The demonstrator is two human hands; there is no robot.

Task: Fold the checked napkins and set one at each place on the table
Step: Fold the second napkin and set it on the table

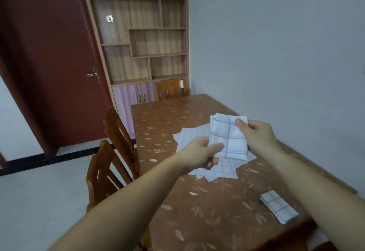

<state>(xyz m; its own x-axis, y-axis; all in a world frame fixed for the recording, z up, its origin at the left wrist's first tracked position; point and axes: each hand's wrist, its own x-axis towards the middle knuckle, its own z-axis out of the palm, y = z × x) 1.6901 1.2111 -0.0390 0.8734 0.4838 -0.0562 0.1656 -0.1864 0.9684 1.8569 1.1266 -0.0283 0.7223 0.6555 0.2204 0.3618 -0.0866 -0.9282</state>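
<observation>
A white napkin with blue checks [229,138], partly folded, hangs in the air above the table. My left hand [199,155] pinches its lower left edge. My right hand [254,134] grips its upper right corner. Under it, a loose pile of unfolded checked napkins [221,168] lies spread on the brown leaf-patterned table [197,211]. One folded checked napkin [279,206] rests flat near the table's right front, by my right forearm.
Two wooden chairs [110,152] stand along the table's left side and a third chair [170,89] at its far end. The table's right side runs along a grey wall. A wooden shelf unit [142,33] and a red door [49,53] are behind.
</observation>
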